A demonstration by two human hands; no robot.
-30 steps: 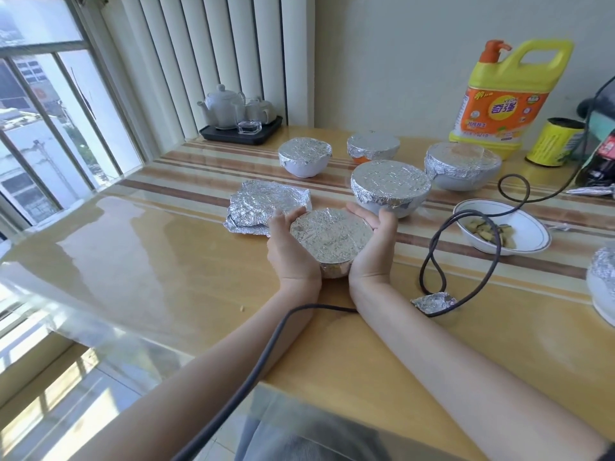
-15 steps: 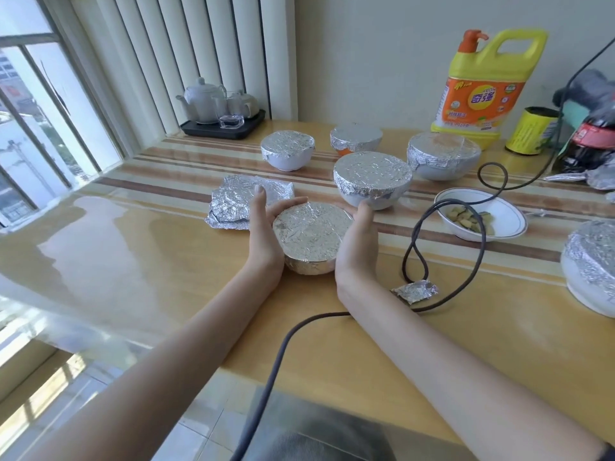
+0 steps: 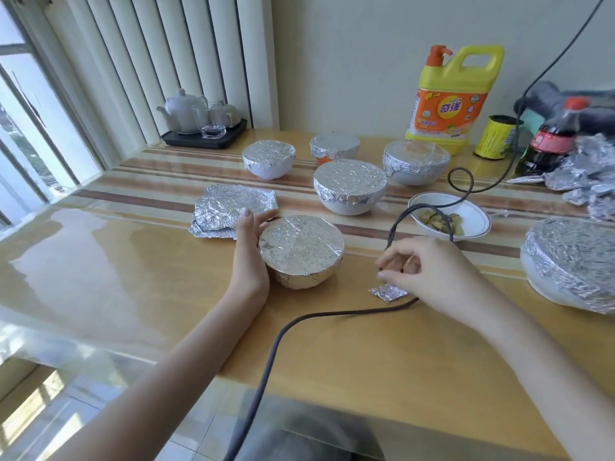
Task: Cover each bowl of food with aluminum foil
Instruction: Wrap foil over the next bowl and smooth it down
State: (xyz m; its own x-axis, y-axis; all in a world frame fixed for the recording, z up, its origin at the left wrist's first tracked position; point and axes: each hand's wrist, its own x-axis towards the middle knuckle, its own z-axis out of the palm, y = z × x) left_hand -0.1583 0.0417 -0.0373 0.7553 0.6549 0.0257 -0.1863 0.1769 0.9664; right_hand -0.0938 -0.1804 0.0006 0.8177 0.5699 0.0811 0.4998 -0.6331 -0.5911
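On the wooden surface (image 3: 133, 277), the left hand (image 3: 248, 251) rests open against the side of the near foil-covered round bowl (image 3: 301, 251). The right hand (image 3: 429, 272), fingers loosely curled and holding nothing, hovers over a small foil scrap (image 3: 387, 292). Beyond stands an uncovered white bowl of food (image 3: 466, 216).

Six foil-covered bowls (image 3: 301, 249); one bowl (image 3: 449, 217) uncovered, food showing.

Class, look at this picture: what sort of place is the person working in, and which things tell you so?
Probably a home dining or kitchen corner by a window. Clues: the white teapot set on a black tray, the yellow dish-soap jug with an orange pump, and the foil-covered white bowls on the wooden table.
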